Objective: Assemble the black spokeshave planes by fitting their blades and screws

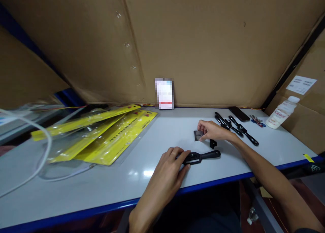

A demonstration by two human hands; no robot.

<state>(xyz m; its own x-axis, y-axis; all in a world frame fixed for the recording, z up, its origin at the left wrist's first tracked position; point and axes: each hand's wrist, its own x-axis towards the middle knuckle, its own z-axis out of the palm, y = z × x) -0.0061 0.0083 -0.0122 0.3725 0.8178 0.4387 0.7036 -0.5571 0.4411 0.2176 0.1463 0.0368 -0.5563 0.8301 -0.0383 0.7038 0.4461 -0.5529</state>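
A black spokeshave [194, 157] lies on the white tabletop near its front edge. My left hand [172, 165] is closed round its left handle, while the right handle sticks out free. Farther back, my right hand [207, 129] pinches a small, dark, square flat blade [198, 135] at or just above the table; the fingers cover part of it. Beside my right wrist lies a small black part [213, 144], partly hidden by the hand. Beyond the right forearm are more black spokeshaves [243, 130], lying close together.
Yellow-backed clear packages [132, 134] are piled on the left beside a white cable [48, 151]. A lit screen [165, 94] leans on the cardboard wall [198, 50]. At the right are a dark phone [239, 113], keys [257, 121] and a white bottle [283, 113].
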